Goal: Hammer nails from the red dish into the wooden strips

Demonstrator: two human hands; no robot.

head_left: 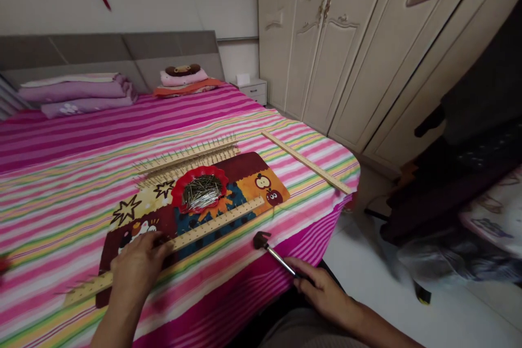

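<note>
Striped bedding [93, 185] lies below. Your left hand [138, 261], finger grip unclear, perhaps steadies the wooden strip [220, 222]; your right hand [320, 288] clasps the hammer [281, 262]

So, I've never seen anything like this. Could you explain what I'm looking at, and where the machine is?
There's no machine here: these are a person's two bare hands. The single picture comes from a camera worn on that person's head, looking forward and down.

The right hand holds a hammer. The left hand is over a wooden strip set with nails; whether its fingers pinch anything is hard to tell.

On the bed's striped cloth lies a patterned mat with a red bowl full of loose nails. Behind the bowl are more nail-studded strips; another strip lies off to the right.
</note>
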